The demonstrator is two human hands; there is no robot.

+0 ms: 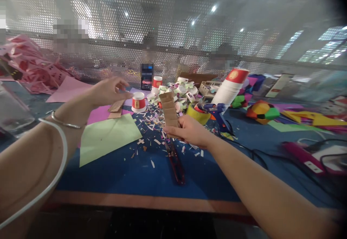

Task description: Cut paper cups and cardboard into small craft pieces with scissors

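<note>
My right hand (191, 132) is closed on a creased strip of brown cardboard (170, 109), held upright between thumb and fingers. My left hand (111, 90) hovers at the left with thumb and fingers apart, nothing seen in it. Just right of its fingertips an upside-down red and white paper cup (138, 103) stands on the blue table (121, 179). Below that hand lie folded brown cardboard pieces (116, 109) and a light green paper sheet (110, 138). Beneath my right hand rest what look like scissors with dark red handles (176, 165).
Small paper scraps (153, 123) litter the middle. Behind them are a pile of cut paper pieces (187, 91), a phone (146, 76) and stacked paper cups (230, 85). A blue glue gun (221, 114), black cables and a purple-red power strip (303, 157) lie right; pink paper (35, 64) is heaped left.
</note>
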